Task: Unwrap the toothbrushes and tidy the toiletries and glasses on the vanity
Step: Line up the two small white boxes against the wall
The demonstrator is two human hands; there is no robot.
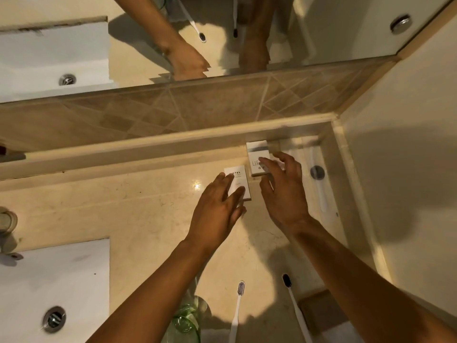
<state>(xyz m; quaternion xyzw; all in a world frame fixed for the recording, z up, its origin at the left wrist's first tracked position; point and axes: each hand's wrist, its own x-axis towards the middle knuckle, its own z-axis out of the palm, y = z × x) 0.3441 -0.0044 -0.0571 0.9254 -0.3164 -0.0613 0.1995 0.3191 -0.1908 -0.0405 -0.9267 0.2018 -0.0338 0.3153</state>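
Beige marble vanity (123, 214), tiled backsplash (148, 115), mirror (321, 28), white sink (37, 280)

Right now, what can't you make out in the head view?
- Left box: the left hand covers its lower half and the label's first letter.
- Right box: small print too tiny; the right hand's fingers hide its near end.
- Green glass: cut off by the bottom edge, left forearm across it.
- Both toothbrushes: handles run off the bottom edge.
- Long pale item by the right wall: blurred, unidentifiable.
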